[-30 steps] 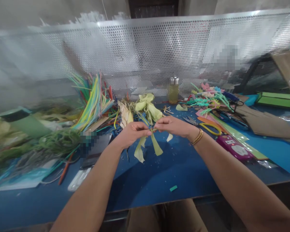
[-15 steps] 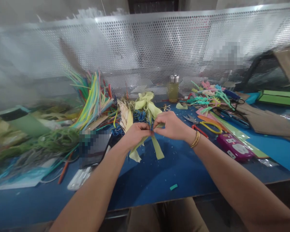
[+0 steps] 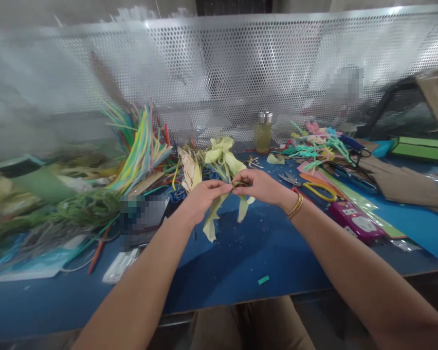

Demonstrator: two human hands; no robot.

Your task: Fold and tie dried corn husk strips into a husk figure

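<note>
My left hand (image 3: pixel 213 193) and my right hand (image 3: pixel 256 185) meet over the blue table. Thumb and fingers of each are pinched together on a bunch of pale green, husk-like strips (image 3: pixel 212 221). The loose ends hang below my fingers; the exact pinch point is hidden. Just beyond my hands lies a crumpled pale green, leaf-like bundle (image 3: pixel 221 151), and whether it joins the held strips I cannot tell. To its left are cream, husk-like pieces (image 3: pixel 190 170). Scissors with yellow handles (image 3: pixel 319 190) lie right of my right hand.
Colourful pipe cleaners (image 3: pixel 140 146) stand at back left. Green stringy material (image 3: pixel 87 209) covers the left side. A lidded bottle (image 3: pixel 264 133) stands before the perforated metal screen (image 3: pixel 237 63). A purple power strip (image 3: pixel 355 221) and a brown cardboard sheet (image 3: pixel 405 182) lie at right.
The hanging strip ends have shifted: the right one is higher and partly behind my right hand. My fingers have shifted slightly, both hands staying pinched on the strips.
</note>
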